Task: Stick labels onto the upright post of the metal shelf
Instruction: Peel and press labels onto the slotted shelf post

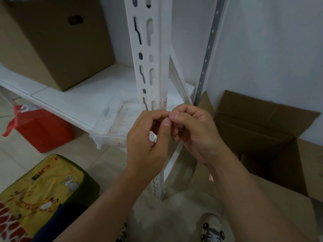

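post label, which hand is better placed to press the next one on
Probably the right hand: its fingertips pinch at the post edge, just below the label already stuck there. The left hand sits lower, in front of the post. What they pinch is hidden.

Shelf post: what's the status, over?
Left hand and right hand pinched together at white post. One label already stuck above. Nothing blocking.
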`<state>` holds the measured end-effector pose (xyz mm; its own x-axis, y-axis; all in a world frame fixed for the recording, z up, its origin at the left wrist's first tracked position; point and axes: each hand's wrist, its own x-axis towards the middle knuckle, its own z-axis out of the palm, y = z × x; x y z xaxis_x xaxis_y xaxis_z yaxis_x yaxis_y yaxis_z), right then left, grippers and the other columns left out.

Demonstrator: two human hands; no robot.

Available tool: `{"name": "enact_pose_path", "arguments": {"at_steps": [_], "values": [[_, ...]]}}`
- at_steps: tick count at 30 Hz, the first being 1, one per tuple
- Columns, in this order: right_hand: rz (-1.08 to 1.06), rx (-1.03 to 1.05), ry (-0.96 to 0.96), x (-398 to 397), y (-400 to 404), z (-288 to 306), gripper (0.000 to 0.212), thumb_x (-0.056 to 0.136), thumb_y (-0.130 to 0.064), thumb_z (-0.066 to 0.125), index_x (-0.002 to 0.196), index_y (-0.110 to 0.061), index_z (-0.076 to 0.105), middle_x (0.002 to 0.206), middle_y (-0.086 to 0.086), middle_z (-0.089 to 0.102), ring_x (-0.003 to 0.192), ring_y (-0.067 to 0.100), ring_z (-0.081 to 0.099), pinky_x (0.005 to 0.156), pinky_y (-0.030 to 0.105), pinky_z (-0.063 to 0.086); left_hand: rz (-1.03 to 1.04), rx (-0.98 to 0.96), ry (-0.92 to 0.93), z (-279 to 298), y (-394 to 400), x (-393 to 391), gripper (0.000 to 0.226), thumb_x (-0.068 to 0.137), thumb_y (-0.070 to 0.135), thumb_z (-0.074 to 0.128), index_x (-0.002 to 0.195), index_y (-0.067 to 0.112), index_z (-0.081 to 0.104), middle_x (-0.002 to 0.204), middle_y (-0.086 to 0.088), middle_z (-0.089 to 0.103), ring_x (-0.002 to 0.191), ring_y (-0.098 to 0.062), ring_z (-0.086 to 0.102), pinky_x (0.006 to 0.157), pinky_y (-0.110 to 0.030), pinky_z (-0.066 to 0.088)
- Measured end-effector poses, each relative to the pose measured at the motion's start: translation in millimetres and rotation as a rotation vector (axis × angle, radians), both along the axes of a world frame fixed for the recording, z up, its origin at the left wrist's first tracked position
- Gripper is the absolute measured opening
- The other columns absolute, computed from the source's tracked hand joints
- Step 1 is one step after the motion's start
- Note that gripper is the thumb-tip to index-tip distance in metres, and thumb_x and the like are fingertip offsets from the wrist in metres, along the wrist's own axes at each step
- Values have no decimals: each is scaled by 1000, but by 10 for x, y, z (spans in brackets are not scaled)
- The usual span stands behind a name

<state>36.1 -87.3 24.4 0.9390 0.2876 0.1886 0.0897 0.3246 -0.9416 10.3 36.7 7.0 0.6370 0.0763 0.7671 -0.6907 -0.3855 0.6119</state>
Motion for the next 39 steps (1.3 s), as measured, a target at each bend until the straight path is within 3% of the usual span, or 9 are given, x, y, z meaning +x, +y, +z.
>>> {"name": "enact_pose_path", "arguments": {"at_steps": [5, 13, 20, 24, 29, 32, 34, 37, 39], "values": [[-3, -40, 0, 16, 14, -16, 7, 79, -12, 60, 73, -9, 59, 52, -1, 49, 49, 11, 41, 47, 23, 34, -143, -160, 147, 18, 30, -16, 9, 93, 20, 51, 94, 21, 59, 78, 10, 63, 70, -10, 62, 65, -25, 52], [75, -97, -3, 19, 49, -35, 12, 80, -16, 63, 73, -7, 59, 51, 0, 49, 48, 12, 38, 47, 24, 29, -153, -274, 334, 39, 82, -11, 25, 86, 27, 41, 71, 11, 52, 61, -13, 53, 58, -32, 51, 54, -40, 45], [-1, 21, 45, 40, 10, -22, 18, 82, -17, 55, 66, -7, 53, 50, 2, 42, 45, 14, 32, 47, 28, 26, 158, -159, 441, 34, 410, 197, 48, 100, 21, 45, 57, 3, 55, 48, -11, 53, 42, -12, 50, 50, -23, 48], [-79, 50, 85, 72, -25, -52, 19, 80, -17, 56, 62, -10, 56, 50, 4, 43, 45, 15, 34, 45, 27, 28, 260, -117, 666, -85, 671, 492, 41, 100, 29, 43, 69, 7, 59, 62, -4, 60, 67, -22, 63, 70, -34, 50], [-198, -40, 131, 86, -1, -113, 29, 90, -7, 53, 62, -11, 58, 50, 4, 44, 46, 15, 35, 46, 25, 30, 308, 67, 857, -301, 729, 728, 32, 98, 28, 39, 96, 4, 61, 88, -7, 64, 81, -20, 61, 70, -32, 44], [-282, -164, 108, 60, 29, -142, 30, 93, -9, 52, 64, -12, 61, 52, 3, 48, 50, 16, 40, 50, 26, 36, 324, 212, 884, -346, 744, 802, 42, 96, 25, 43, 76, -8, 59, 66, -5, 59, 60, -21, 51, 55, -25, 35], [-342, -266, 16, 28, 59, -151, 23, 93, -10, 53, 72, -5, 62, 56, 3, 51, 52, 14, 44, 52, 25, 41, 358, 306, 909, -398, 758, 849, 41, 97, 24, 42, 66, -2, 47, 63, -8, 49, 62, -25, 48, 54, -28, 32], [-444, -412, -165, -4, 133, -214, 17, 94, -14, 55, 81, -11, 65, 62, -5, 59, 57, 11, 54, 56, 28, 48, 440, 414, 932, -460, 733, 890, 18, 94, 18, 45, 106, 7, 53, 109, -13, 51, 106, -35, 50, 86, -42, 43], [-485, -492, -268, -8, 179, -276, 14, 95, -19, 54, 89, -16, 66, 72, -9, 64, 67, 10, 61, 62, 32, 54, 501, 476, 952, -486, 713, 881, 45, 90, 22, 51, 134, 16, 43, 138, -12, 36, 128, -36, 35, 104, -50, 31]]}}
